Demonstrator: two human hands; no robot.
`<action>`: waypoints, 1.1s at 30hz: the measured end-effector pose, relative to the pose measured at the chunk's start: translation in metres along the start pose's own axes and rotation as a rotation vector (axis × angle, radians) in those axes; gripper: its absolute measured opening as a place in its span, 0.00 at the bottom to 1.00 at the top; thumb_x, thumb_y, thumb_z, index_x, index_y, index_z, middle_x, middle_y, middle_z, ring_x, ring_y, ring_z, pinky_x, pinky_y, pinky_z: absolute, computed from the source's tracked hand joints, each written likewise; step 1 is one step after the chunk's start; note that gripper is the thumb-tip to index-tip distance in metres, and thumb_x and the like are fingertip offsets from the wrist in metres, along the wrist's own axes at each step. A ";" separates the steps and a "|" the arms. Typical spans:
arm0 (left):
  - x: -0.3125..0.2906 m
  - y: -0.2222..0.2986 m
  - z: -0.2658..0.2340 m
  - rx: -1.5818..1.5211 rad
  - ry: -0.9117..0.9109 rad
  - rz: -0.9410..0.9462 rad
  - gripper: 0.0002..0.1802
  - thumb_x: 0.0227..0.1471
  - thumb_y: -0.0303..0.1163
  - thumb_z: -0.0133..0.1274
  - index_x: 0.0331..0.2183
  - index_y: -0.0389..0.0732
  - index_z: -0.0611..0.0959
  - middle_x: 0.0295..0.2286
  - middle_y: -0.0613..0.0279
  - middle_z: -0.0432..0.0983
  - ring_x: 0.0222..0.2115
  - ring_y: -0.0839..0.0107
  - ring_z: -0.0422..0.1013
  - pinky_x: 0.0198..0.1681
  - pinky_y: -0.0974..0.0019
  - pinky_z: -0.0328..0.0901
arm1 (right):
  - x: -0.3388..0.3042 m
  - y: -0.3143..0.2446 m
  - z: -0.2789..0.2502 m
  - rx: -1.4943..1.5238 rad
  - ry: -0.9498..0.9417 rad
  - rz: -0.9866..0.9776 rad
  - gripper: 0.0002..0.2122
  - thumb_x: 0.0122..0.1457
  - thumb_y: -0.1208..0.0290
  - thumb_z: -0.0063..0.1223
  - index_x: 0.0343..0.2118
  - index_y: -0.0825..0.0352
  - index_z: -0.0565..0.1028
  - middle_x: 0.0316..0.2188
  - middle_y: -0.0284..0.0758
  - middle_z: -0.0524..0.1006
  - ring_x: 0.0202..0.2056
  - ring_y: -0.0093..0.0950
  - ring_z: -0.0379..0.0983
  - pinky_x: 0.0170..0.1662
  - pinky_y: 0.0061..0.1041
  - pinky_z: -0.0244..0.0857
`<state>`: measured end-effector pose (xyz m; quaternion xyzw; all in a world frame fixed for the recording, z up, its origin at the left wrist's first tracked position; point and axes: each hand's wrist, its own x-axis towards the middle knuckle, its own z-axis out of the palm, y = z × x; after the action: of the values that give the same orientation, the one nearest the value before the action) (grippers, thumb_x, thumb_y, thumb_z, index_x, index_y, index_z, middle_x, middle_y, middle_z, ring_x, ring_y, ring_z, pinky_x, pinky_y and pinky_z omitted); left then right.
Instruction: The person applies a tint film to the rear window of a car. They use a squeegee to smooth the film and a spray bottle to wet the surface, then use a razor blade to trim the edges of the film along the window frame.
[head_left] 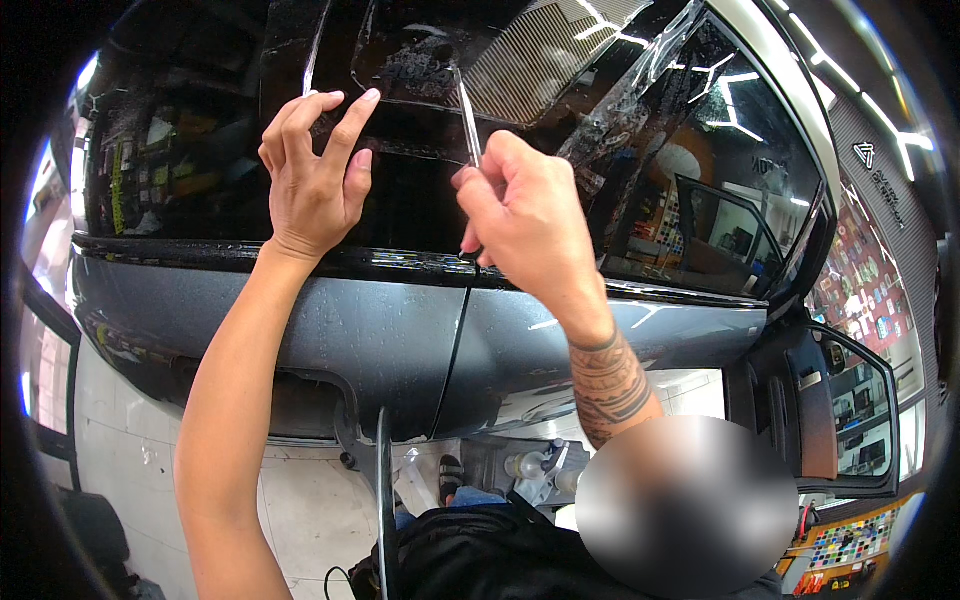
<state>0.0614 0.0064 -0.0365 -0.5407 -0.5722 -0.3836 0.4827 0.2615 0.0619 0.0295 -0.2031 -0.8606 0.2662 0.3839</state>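
Before me are the dark side windows of a grey car point(370, 310), seen from above. My right hand point(530, 210) is closed around a slim, pointed silver blade point(470, 120); its handle is mostly hidden in my fingers, so I cannot tell its exact kind. The tip points away from me, at the dark window glass point(400, 190). Clear film point(640, 75) with wrinkled, wet-looking edges lies over part of the glass. To the left, my left hand point(315, 170) is open, fingers spread and bent, its fingertips at the glass near a shiny film edge point(318, 50).
An open car door point(850, 410) stands at the right. Below the car body, spray bottles point(530, 465) sit in a grey holder near a sandalled foot point(451, 478). Light tiles point(310, 500) cover the floor. A rack of coloured samples point(850, 540) stands at the lower right.
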 end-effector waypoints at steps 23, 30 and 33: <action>0.002 -0.001 0.001 0.015 -0.002 0.002 0.23 0.53 0.35 0.45 0.52 0.49 0.74 0.48 0.59 0.61 0.52 0.61 0.55 0.55 0.59 0.50 | -0.006 -0.012 0.052 0.378 0.136 0.193 0.11 0.58 0.76 0.49 0.21 0.73 0.66 0.13 0.34 0.71 0.14 0.24 0.74 0.13 0.18 0.63; 0.002 -0.001 0.000 0.022 -0.001 0.003 0.23 0.53 0.36 0.44 0.52 0.49 0.75 0.48 0.58 0.62 0.51 0.61 0.55 0.55 0.59 0.51 | -0.008 -0.011 0.061 0.438 0.159 0.153 0.11 0.58 0.78 0.46 0.19 0.72 0.62 0.10 0.38 0.70 0.12 0.24 0.73 0.13 0.20 0.64; 0.003 0.000 0.000 0.019 -0.001 0.003 0.23 0.53 0.36 0.44 0.52 0.49 0.75 0.48 0.58 0.62 0.51 0.61 0.55 0.55 0.59 0.51 | -0.007 -0.009 0.063 0.467 0.157 0.159 0.11 0.58 0.78 0.45 0.20 0.71 0.62 0.10 0.37 0.70 0.12 0.24 0.73 0.13 0.20 0.64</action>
<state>0.0616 0.0071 -0.0341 -0.5372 -0.5752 -0.3773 0.4880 0.2166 0.0318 -0.0043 -0.1958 -0.7247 0.4706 0.4637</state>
